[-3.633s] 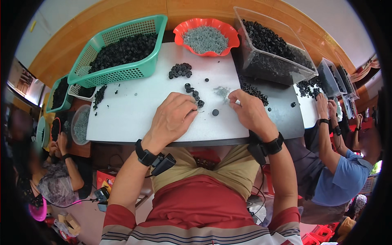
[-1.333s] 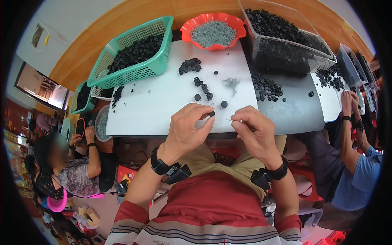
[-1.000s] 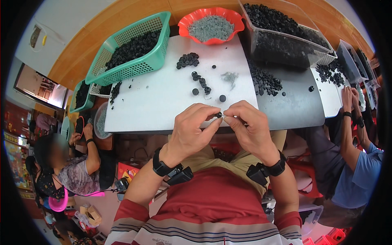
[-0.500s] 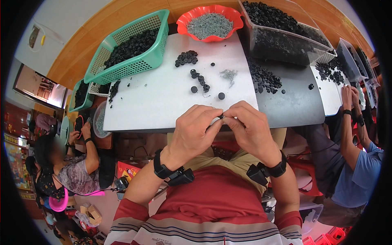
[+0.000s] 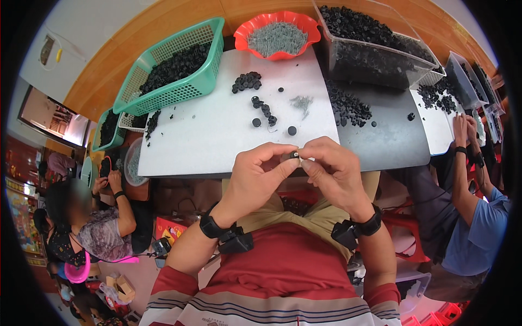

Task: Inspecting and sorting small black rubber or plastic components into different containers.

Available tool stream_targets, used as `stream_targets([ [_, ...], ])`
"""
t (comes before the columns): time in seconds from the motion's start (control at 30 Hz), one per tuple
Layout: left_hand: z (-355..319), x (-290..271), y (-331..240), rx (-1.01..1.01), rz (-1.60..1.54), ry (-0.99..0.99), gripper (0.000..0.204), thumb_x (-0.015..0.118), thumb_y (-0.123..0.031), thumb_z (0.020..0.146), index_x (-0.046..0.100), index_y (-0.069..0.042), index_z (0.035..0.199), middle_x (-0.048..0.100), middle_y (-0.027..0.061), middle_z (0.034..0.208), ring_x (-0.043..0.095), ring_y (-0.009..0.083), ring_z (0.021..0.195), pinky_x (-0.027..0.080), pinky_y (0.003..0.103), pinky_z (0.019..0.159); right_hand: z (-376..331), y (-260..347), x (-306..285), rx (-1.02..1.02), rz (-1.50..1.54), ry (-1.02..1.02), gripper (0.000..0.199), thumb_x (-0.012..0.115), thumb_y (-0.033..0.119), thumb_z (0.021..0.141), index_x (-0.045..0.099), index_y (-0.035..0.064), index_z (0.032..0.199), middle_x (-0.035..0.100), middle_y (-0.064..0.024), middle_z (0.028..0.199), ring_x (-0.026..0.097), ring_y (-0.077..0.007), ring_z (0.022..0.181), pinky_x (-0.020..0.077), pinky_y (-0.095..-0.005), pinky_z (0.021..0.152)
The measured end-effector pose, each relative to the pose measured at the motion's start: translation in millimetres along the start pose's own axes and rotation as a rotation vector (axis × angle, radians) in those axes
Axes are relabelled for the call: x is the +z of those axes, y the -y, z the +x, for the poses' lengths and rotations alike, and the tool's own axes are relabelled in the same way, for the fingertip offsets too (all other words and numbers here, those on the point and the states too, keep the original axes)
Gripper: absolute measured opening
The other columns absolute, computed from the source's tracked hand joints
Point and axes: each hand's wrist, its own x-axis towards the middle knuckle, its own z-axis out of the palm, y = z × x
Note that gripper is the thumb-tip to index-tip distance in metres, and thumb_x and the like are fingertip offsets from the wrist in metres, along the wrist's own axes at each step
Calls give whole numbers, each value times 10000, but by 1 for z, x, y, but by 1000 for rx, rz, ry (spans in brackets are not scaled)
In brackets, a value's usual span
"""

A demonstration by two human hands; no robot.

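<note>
My left hand [image 5: 256,176] pinches a small black round part [image 5: 294,155] with a light spot at its centre, just off the front edge of the white board [image 5: 201,146]. Close on its right, my right hand [image 5: 336,176] has thumb and forefinger drawn together beside the part; whatever lies between those fingertips is too small to make out. Beyond my fingers are a black round cap [image 5: 292,131], another cap [image 5: 256,123] and a short row of black parts [image 5: 265,110]. A cluster of black parts [image 5: 247,82] and a little heap of grey screw-like pieces [image 5: 301,104] lie farther back.
Behind the board stand a green basket [image 5: 179,89] of black parts, a red scalloped bowl [image 5: 239,41] of grey pieces and a clear bin [image 5: 375,60]. Loose black parts [image 5: 350,108] lie to the right. Co-workers sit at left [image 5: 103,217] and right [image 5: 473,217].
My hands have parted slightly at the fingertips, and the black part between them now shows more plainly, its light spot visible. The whole view has shifted a little.
</note>
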Motion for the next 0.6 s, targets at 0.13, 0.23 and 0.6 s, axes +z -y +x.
stream_targets([
  [0.13,-1,-1,-1,-151,-214,36,240,736,-156,965,722,5,1143,694,-11,875,604,42,755,484,192,645,1,6,2,-130,-121,-7,269,719,-55,867,705,30,1122,665,-77,1005,607,-102,736,485,-248,579],
  [0.23,0,-1,-1,-217,-301,81,253,738,-167,965,714,-4,1157,704,5,896,608,52,771,491,200,659,1,6,5,-181,-208,-52,317,738,-62,828,708,47,1124,664,-82,992,642,-147,731,522,-271,590],
  [0.6,-1,8,-7,-323,-610,42,258,716,-131,975,672,-19,1203,711,35,993,650,82,836,534,209,742,-1,-8,10,-317,-350,-165,277,783,6,825,692,45,1084,653,-103,966,677,-228,687,544,-324,556],
])
